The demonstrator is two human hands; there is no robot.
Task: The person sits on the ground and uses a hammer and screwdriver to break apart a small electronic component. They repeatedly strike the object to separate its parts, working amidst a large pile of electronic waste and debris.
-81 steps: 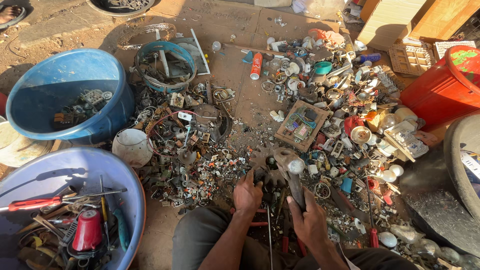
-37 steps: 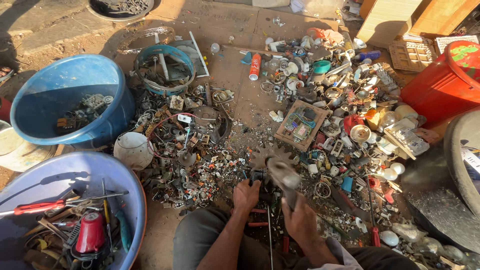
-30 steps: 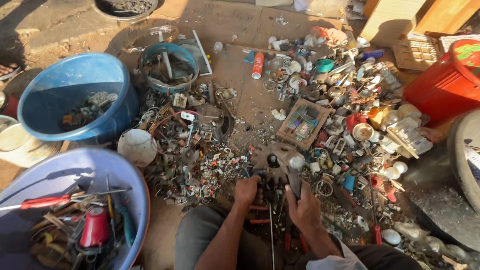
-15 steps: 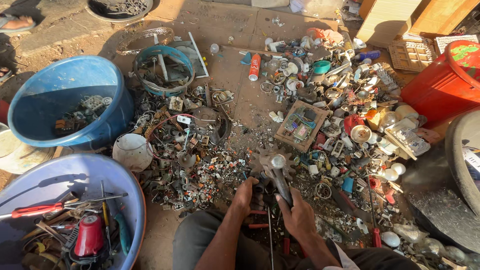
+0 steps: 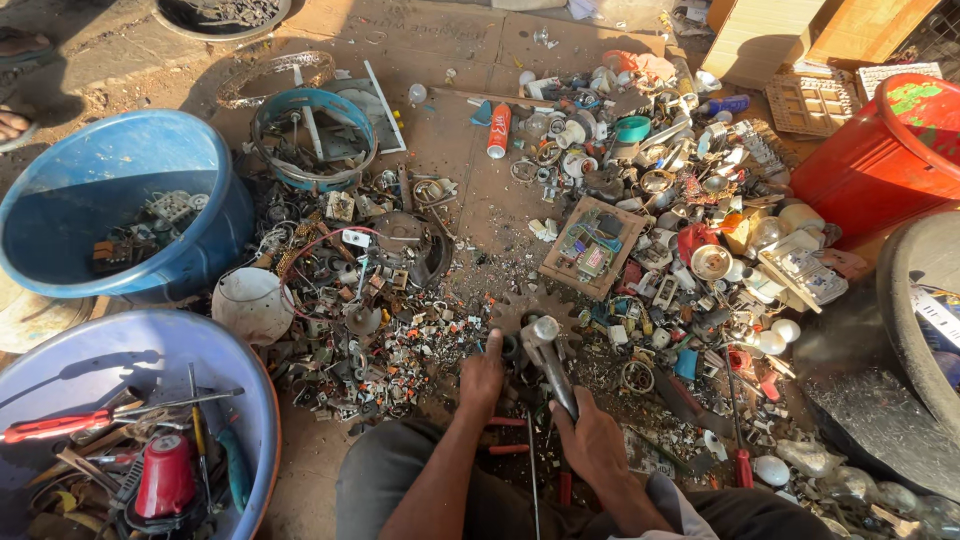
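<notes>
Nearby, right hand [image 5: 592, 442] grips hammer [image 5: 550, 358] beside red bin [image 5: 880, 160]

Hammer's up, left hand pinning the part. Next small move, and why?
Probably a short strike down. The right hand holds the hammer with its head raised just beside the left hand, which presses a small part on the ground. Keep those fingers clear.

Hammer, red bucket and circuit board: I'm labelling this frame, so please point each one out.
Hammer [image 5: 545, 330], head view, on its metal head.
Red bucket [image 5: 880, 165], head view, on its outer wall.
Circuit board [image 5: 595, 248], head view, on its middle.
</notes>
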